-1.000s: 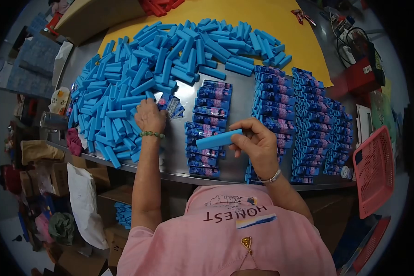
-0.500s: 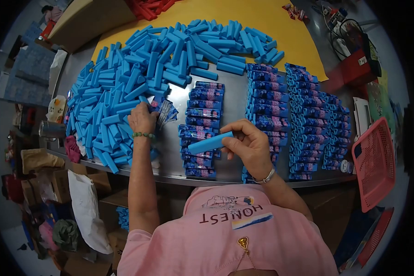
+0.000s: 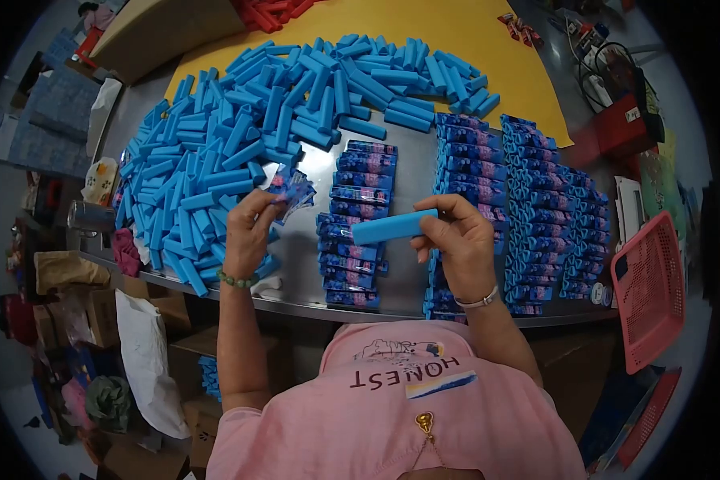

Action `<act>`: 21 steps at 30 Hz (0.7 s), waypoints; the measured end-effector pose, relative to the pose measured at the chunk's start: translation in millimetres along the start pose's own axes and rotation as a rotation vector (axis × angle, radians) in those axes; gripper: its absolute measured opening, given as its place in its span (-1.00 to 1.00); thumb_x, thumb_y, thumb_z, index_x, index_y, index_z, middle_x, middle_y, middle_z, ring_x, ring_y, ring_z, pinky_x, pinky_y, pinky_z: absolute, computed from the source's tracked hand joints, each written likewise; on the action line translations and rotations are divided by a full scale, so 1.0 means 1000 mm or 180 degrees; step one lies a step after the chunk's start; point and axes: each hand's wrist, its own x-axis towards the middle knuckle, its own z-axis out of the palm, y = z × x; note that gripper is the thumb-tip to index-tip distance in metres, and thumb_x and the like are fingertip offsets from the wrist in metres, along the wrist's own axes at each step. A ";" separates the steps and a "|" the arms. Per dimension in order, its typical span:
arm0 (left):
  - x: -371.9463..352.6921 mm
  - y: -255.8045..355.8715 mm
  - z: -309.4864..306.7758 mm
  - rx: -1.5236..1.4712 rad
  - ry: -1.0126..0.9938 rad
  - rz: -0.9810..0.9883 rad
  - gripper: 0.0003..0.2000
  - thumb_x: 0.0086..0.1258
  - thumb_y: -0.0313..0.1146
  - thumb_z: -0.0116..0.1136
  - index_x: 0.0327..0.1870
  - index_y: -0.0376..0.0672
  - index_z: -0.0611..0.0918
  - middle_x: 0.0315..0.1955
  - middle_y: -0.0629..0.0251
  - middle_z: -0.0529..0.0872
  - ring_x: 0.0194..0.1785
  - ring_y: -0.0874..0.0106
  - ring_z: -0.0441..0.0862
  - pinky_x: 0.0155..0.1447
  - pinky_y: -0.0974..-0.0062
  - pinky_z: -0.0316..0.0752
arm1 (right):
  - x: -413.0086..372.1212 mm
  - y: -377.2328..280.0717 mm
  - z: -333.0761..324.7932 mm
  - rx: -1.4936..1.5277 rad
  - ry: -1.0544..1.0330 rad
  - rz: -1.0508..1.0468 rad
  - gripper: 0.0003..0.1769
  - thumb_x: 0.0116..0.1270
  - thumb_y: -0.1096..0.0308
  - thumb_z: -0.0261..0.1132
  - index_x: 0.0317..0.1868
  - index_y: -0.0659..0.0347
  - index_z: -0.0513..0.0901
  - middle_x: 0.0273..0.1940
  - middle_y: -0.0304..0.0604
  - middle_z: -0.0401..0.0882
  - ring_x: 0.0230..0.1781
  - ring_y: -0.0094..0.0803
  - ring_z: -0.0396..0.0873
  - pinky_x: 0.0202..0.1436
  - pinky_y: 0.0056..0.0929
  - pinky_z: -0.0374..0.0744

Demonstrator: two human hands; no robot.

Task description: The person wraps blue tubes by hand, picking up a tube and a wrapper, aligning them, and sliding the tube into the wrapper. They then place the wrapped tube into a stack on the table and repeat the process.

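My right hand pinches one end of a plain blue three-sided stick, which lies level above a column of wrapped sticks. My left hand, with a green bead bracelet on its wrist, has thumb and fingers closed on the edge of a blue-purple printed wrapper. That wrapper overlaps a small fanned pile of the same wrappers. Left of this hand spreads a big heap of bare blue sticks.
Further columns of printed, wrapped sticks stand to the right on the metal table. A yellow sheet lies behind the heap. At the right edge is a pink basket; a metal cup stands at left.
My left hand has drawn back from the wrapper pile's far side, its fingers now pinching a wrapper. My right hand has moved right and slightly up with the blue stick, now more level.
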 end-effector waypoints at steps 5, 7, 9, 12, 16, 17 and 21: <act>-0.022 0.035 0.012 -0.0407 -0.0756 0.0503 -0.95 0.20 -0.60 0.16 -0.33 -0.35 0.62 -0.55 0.27 0.54 -0.47 0.49 0.47 -0.38 0.56 0.35 | 0.001 -0.006 0.001 0.0675 -0.0025 0.0233 -0.80 0.27 0.48 0.22 -0.11 0.37 0.54 -0.38 -0.13 0.58 -0.49 -0.50 0.63 -0.58 -0.67 0.57; -0.026 0.040 0.016 -0.0493 -0.0872 0.0617 -0.94 0.19 -0.59 0.17 -0.33 -0.34 0.63 -0.55 0.27 0.54 -0.47 0.47 0.47 -0.38 0.56 0.35 | 0.001 -0.004 0.001 0.0264 -0.0070 0.0174 -0.80 0.26 0.48 0.22 -0.12 0.36 0.55 -0.38 -0.13 0.59 -0.49 -0.50 0.63 -0.58 -0.67 0.57; -0.027 0.043 0.017 -0.0271 -0.0988 0.0821 -0.90 0.16 -0.58 0.20 -0.30 -0.33 0.65 -0.52 0.27 0.58 -0.48 0.46 0.48 -0.39 0.55 0.36 | 0.000 -0.002 0.000 -0.0027 -0.0011 0.0104 -0.81 0.26 0.48 0.22 -0.12 0.36 0.56 -0.38 -0.14 0.58 -0.50 -0.51 0.63 -0.58 -0.67 0.57; -0.029 0.049 0.016 -0.0024 -0.0985 0.0835 -0.89 0.15 -0.58 0.21 -0.29 -0.31 0.65 -0.50 0.26 0.59 -0.47 0.45 0.50 -0.40 0.54 0.37 | -0.003 0.000 0.002 -0.0363 0.0025 -0.0038 -0.81 0.26 0.49 0.22 -0.13 0.36 0.56 -0.38 -0.15 0.58 -0.50 -0.52 0.62 -0.58 -0.68 0.56; -0.039 0.049 0.023 -0.0267 -0.0775 0.0725 -0.84 0.16 -0.58 0.21 -0.23 -0.28 0.67 -0.46 0.27 0.63 -0.45 0.50 0.54 -0.39 0.58 0.41 | 0.000 -0.003 0.006 -0.0521 -0.0002 -0.0268 -0.82 0.26 0.50 0.22 -0.13 0.35 0.56 -0.39 -0.16 0.58 -0.49 -0.54 0.62 -0.57 -0.68 0.55; -0.040 0.048 0.021 -0.0265 -0.0768 0.0714 -0.84 0.16 -0.58 0.21 -0.23 -0.28 0.67 -0.46 0.27 0.63 -0.45 0.50 0.54 -0.39 0.58 0.41 | 0.000 -0.003 0.006 -0.0548 -0.0021 -0.0331 -0.82 0.26 0.49 0.22 -0.13 0.35 0.56 -0.39 -0.16 0.58 -0.49 -0.54 0.62 -0.57 -0.68 0.55; -0.045 0.045 0.017 -0.0337 -0.0710 0.0755 -0.82 0.16 -0.59 0.20 -0.20 -0.26 0.67 -0.43 0.28 0.64 -0.42 0.52 0.55 -0.37 0.61 0.42 | 0.001 -0.002 0.007 -0.0672 -0.0108 -0.0262 -0.81 0.25 0.50 0.23 -0.13 0.35 0.56 -0.39 -0.17 0.59 -0.50 -0.55 0.61 -0.56 -0.68 0.55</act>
